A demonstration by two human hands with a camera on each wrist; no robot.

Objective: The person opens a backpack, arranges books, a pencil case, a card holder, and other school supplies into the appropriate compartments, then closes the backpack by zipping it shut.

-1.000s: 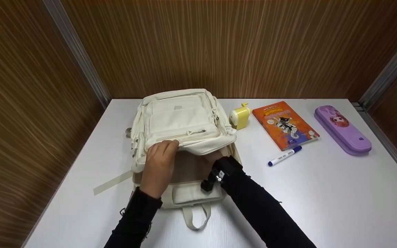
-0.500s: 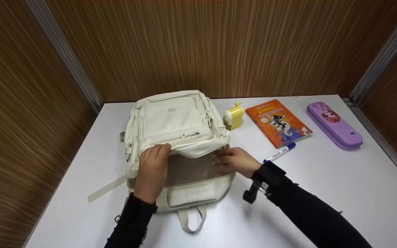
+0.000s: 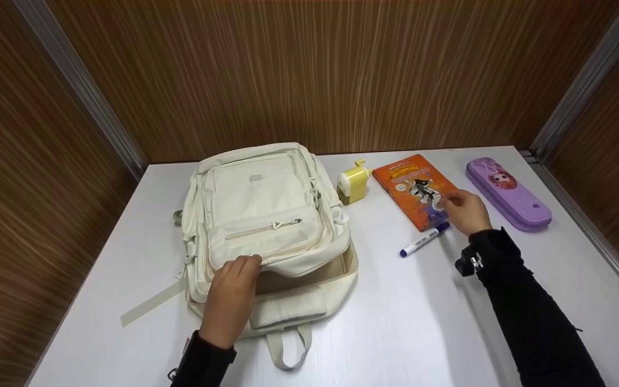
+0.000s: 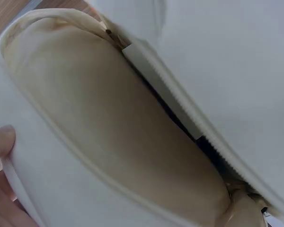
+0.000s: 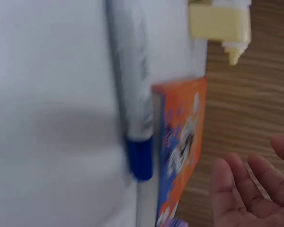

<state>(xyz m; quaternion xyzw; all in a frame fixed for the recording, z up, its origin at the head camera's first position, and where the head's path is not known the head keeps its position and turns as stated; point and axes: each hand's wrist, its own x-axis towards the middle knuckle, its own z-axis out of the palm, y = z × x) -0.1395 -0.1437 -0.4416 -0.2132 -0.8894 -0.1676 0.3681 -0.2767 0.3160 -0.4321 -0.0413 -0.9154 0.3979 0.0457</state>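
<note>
A cream backpack [image 3: 258,188] lies on the white table with its main compartment unzipped. My left hand [image 3: 232,301] grips the front panel's edge and lifts it a little; in the left wrist view, thumb and fingers pinch that edge [image 4: 42,156] beside the beige interior [image 4: 109,109]. Over the lower right corner of an orange and blue book [image 3: 406,185] hovers my right hand [image 3: 468,212], with nothing in it. The right wrist view shows its fingers [image 5: 258,189] relaxed and apart from the book. A white marker with blue ends [image 3: 424,239] lies just below the book.
Between backpack and book stands a yellow crank pencil sharpener [image 3: 353,184]. A purple pencil case [image 3: 508,193] lies at the right. Wood-patterned panels [image 3: 309,70] wall in the back and sides. One backpack strap [image 3: 151,305] stretches out left across the table.
My right hand has come out of the backpack, holding nothing, and moved right to above the book. The left hand keeps its hold, and the raised panel has sunk lower.
</note>
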